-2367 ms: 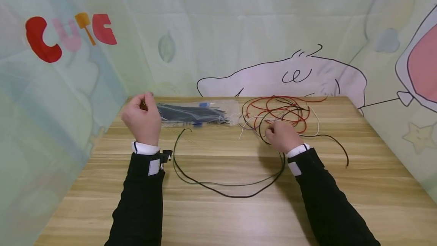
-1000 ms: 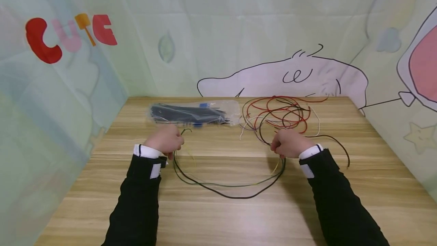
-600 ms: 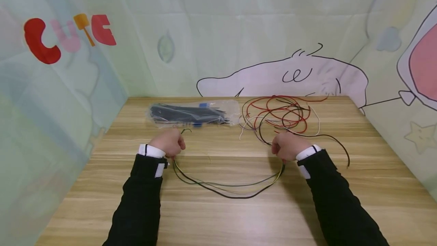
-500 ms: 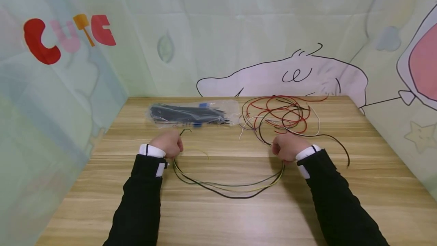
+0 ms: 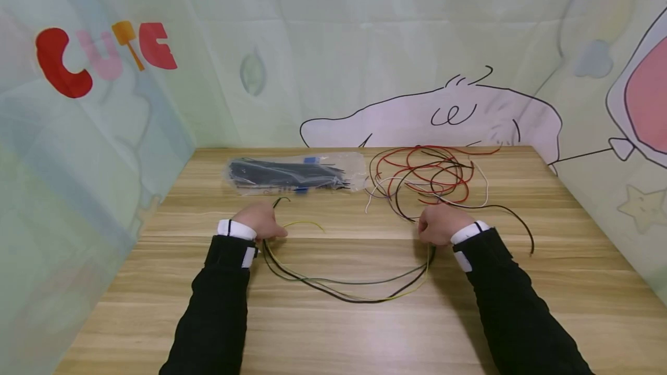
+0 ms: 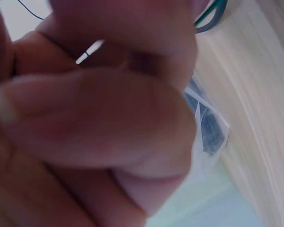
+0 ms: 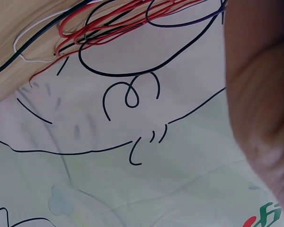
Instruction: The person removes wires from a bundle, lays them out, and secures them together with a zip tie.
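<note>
Yellow wire (image 5: 307,223), with black wire (image 5: 359,302) and green wire (image 5: 354,283): bowed between hands; likely light, springy, best pinched near ends. Right hand (image 5: 442,223): gripping all three. Left hand (image 5: 259,220): over opposite ends, hold indeterminable. Beneath: smooth-looking wood-grain tabletop (image 5: 333,343). Beyond grip: wire tangle (image 5: 460,173), printed backdrop (image 5: 333,62).

Yellow wire (image 5: 411,292) sagging lower, its free end (image 5: 321,228) shifted slightly, left fingers (image 5: 277,231) less curled

A creased pale-green cartoon backdrop (image 5: 365,51) walls the wood-grain tabletop (image 5: 354,337), "CUTE" lettering (image 5: 113,58) at left, pink balloon (image 5: 648,97) at right; light gleams on the wood.
</note>
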`<state>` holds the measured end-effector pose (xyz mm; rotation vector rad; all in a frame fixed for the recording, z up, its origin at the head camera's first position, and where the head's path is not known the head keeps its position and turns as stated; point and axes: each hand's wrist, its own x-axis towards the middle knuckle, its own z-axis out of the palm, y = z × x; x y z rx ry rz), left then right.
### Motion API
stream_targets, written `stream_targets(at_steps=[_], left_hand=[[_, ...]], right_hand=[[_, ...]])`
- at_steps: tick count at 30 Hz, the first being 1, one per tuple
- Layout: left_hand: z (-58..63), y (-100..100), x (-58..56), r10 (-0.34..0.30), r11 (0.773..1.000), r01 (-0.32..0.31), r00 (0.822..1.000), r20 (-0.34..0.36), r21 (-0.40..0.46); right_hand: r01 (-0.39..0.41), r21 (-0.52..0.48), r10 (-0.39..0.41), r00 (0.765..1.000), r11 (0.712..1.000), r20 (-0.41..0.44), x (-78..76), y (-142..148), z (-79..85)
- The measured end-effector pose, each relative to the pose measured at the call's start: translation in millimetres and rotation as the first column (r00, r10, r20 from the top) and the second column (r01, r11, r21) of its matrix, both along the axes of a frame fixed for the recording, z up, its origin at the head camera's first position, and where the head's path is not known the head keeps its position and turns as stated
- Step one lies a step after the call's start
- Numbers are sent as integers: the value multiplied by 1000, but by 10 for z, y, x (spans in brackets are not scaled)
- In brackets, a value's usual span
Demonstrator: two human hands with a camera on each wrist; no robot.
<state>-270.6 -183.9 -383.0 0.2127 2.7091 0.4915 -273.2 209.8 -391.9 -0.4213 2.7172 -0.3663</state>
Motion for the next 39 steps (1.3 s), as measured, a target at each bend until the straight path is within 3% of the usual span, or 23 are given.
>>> stream_targets(at_steps=[11, 16, 19, 23, 25, 28, 33, 39], left_hand=[[-34, 11, -36, -45, 999, 46, 999, -30, 17], [-19, 64, -42, -59, 997, 64, 992, -113, 36], [-6, 157, -38, -49, 996, 66, 961, -273, 53], [39, 404, 5, -51, 993, 95, 878, -476, 69], [57, 570, 33, -80, 989, 135, 847, -525, 67], [48, 858, 89, -133, 981, 189, 814, -566, 42], [-22, 1290, 155, -228, 965, 263, 793, -565, -20], [-71, 1646, 182, -264, 958, 282, 805, -531, -48]], right_hand=[[-12, -10, 11, 999, 1000, -38, -22, 37, -21], [43, -77, -54, 987, 996, -154, -50, 72, 5], [70, -134, -101, 966, 989, -240, -68, 92, 18], [55, -173, -112, 934, 983, -338, -97, 100, 9], [39, -172, -102, 923, 984, -372, -110, 98, -8], [29, -147, -81, 930, 989, -359, -133, 94, -46], [29, -65, -47, 956, 997, -290, -122, 51, -63], [22, -13, -25, 948, 1000, -317, -122, 25, -65]])
